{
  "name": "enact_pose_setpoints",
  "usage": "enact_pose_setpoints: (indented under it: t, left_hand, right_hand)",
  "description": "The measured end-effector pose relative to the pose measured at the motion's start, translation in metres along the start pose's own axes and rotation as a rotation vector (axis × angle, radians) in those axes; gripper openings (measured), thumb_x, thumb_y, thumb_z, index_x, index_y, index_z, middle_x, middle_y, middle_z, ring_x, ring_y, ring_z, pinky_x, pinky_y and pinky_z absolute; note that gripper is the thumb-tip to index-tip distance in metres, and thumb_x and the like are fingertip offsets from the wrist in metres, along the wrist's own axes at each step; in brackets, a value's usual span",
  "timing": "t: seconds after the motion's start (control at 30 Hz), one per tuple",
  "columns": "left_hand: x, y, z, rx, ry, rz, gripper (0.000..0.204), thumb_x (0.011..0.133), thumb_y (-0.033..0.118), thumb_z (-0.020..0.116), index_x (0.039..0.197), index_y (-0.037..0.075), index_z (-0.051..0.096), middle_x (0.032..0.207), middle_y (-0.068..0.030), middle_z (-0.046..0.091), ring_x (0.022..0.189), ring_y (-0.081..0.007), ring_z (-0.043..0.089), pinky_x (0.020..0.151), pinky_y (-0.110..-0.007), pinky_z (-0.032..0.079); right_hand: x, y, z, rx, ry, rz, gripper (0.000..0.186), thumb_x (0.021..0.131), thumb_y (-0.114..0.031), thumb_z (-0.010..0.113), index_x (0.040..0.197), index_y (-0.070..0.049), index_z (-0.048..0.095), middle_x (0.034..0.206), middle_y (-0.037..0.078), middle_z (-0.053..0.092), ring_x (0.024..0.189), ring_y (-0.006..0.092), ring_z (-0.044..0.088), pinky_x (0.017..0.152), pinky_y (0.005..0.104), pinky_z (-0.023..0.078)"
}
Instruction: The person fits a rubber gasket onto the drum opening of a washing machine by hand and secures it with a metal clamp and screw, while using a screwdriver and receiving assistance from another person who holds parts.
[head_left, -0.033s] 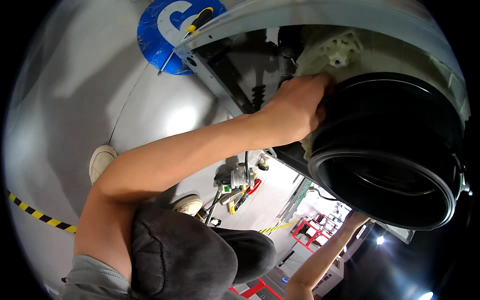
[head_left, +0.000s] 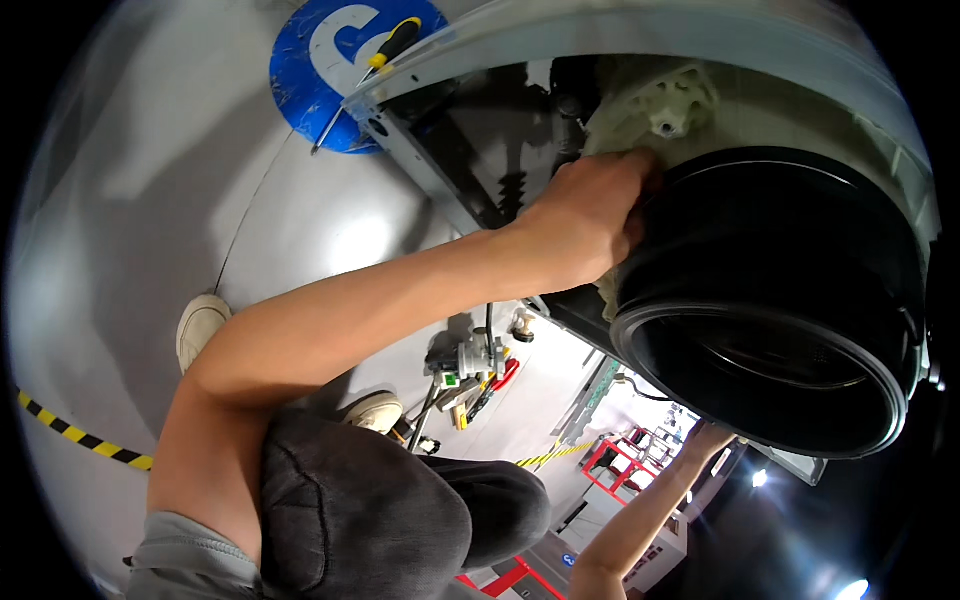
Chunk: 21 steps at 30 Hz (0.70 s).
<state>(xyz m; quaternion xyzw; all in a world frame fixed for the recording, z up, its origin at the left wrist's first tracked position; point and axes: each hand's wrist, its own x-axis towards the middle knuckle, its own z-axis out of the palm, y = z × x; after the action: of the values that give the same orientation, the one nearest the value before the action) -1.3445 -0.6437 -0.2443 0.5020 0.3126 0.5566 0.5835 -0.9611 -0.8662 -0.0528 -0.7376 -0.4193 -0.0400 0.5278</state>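
Observation:
A wide black rubber door gasket [head_left: 760, 235], like that of a front-loading washing machine, fits against a pale plastic tub [head_left: 668, 105]. My left hand [head_left: 590, 215] is closed at the gasket's back edge, next to the tub. Its fingers curl in behind the rubber, where their tips are hidden. Below the gasket's round front lip, my right hand [head_left: 712, 440] reaches up to the lower edge of the machine. That hand is small in view and its fingers are mostly hidden. Around the tub runs the grey metal cabinet frame [head_left: 410, 165].
A yellow-and-black screwdriver [head_left: 390, 50] lies across the frame's corner, above a blue round floor mark [head_left: 300, 75]. A pump-like part [head_left: 470, 357] and red-handled pliers [head_left: 505, 377] lie on the floor by my shoe. Striped tape [head_left: 80, 432] crosses the floor; a red rack [head_left: 610, 465] stands further off.

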Motion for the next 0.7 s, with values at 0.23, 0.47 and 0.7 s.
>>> enact_pose_setpoints:
  t: [0.23, 0.47, 0.7]
  left_hand:
    - [-0.008, -0.011, -0.005, -0.128, -0.054, 0.014, 0.028, 0.079, -0.003, 0.056, 0.108, 0.000, 0.056, 0.095, -0.0163, 0.064, 0.091, -0.0261, 0.065, 0.078, -0.035, 0.052]
    - [-0.007, -0.009, 0.004, -0.175, -0.097, -0.158, 0.029, 0.077, -0.004, 0.060, 0.106, 0.000, 0.056, 0.095, -0.0146, 0.065, 0.088, -0.0231, 0.066, 0.078, -0.033, 0.053]
    - [-0.007, -0.011, 0.007, -0.058, -0.088, -0.093, 0.032, 0.074, -0.006, 0.060, 0.104, 0.000, 0.054, 0.090, -0.0169, 0.064, 0.083, -0.0278, 0.065, 0.075, -0.038, 0.051]
  right_hand:
    - [0.000, -0.006, 0.010, -0.011, -0.026, -0.027, 0.037, 0.093, -0.018, 0.054, 0.126, -0.002, 0.048, 0.124, 0.012, 0.055, 0.113, 0.0237, 0.055, 0.098, 0.0365, 0.047]
    - [-0.007, -0.011, 0.009, -0.047, -0.026, -0.002, 0.037, 0.093, -0.018, 0.054, 0.125, -0.001, 0.048, 0.123, 0.012, 0.056, 0.112, 0.0238, 0.055, 0.098, 0.0366, 0.047]
    - [-0.004, -0.007, 0.009, -0.042, -0.029, 0.007, 0.037, 0.093, -0.018, 0.054, 0.125, -0.001, 0.048, 0.123, 0.012, 0.056, 0.112, 0.0239, 0.056, 0.098, 0.0366, 0.047]
